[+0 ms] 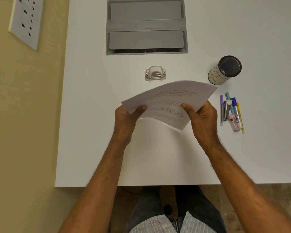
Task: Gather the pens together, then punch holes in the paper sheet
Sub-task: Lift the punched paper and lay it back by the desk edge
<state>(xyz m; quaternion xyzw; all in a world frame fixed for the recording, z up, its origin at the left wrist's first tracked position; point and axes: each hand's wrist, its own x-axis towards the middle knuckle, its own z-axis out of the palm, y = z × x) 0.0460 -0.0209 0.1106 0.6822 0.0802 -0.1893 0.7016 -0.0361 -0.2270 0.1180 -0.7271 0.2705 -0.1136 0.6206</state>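
A printed white paper sheet is lifted off the white table and bends into a curve. My left hand pinches its near left edge, thumb on top. My right hand grips its near right edge the same way. A small metal hole punch stands on the table just beyond the paper's far edge. Several pens lie bunched side by side to the right of my right hand, roughly parallel, pointing away from me.
A black-rimmed cylindrical pen holder lies tilted at the right, beyond the pens. A grey cable hatch is set into the far part of the table. The table's left edge borders a yellow wall with a socket plate.
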